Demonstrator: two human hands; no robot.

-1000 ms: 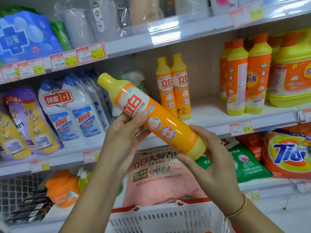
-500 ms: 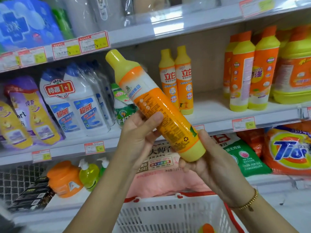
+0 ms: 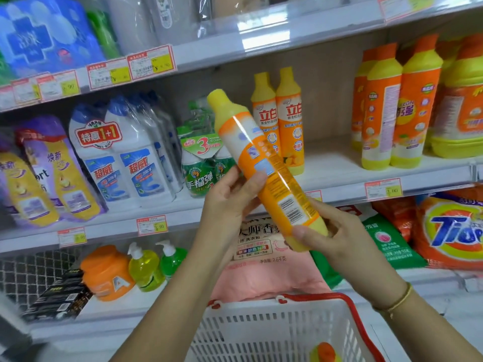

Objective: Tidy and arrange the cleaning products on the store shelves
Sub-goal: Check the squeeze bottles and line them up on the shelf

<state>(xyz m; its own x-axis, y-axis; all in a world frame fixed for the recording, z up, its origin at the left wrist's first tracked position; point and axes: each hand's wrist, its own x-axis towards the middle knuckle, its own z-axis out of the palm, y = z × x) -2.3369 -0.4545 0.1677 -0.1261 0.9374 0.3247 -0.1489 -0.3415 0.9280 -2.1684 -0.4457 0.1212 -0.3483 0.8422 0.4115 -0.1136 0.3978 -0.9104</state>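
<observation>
I hold an orange and yellow dish soap bottle [image 3: 264, 163] tilted, cap up to the left, its back label with a barcode facing me. My left hand [image 3: 230, 202] grips its middle and my right hand [image 3: 337, 239] grips its yellow base. Just behind the bottle, two matching bottles [image 3: 279, 118] stand upright on the middle shelf [image 3: 337, 165]. A white basket [image 3: 274, 333] with red handles sits below my arms and holds another orange and yellow bottle [image 3: 324, 352].
Larger orange detergent bottles [image 3: 400, 105] stand at the right of the middle shelf. White and blue cleaner bottles [image 3: 122, 152], green bottles [image 3: 201, 163] and purple pouches [image 3: 49, 173] fill its left. Detergent bags [image 3: 449, 233] and pump bottles [image 3: 143, 267] lie on the lower shelf.
The bottle has been turned in my hands from front label to back label and raised more upright, closer to the two shelf bottles. The view has dropped, showing more of the basket.
</observation>
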